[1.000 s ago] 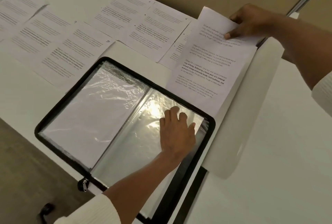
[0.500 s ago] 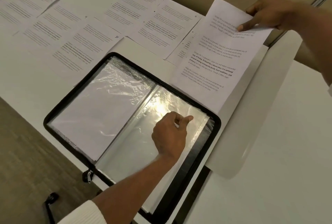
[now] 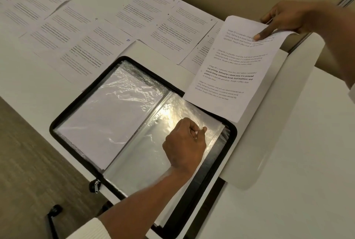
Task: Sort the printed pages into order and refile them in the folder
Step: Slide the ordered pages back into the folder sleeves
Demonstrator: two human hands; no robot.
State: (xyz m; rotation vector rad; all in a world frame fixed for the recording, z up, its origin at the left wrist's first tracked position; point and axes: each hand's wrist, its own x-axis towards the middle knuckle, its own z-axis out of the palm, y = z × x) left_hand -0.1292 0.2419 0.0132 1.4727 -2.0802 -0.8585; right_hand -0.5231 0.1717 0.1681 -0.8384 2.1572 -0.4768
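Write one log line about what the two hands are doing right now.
left hand: pinching clear plastic sleeve of black zip folder | right hand: holding white printed page above folder | page: not yet inserted

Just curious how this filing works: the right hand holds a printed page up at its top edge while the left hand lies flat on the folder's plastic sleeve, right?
Not quite. In the head view the left hand pinches the plastic sleeve between fingertips, not flat. The right hand does hold the printed page at its top edge.
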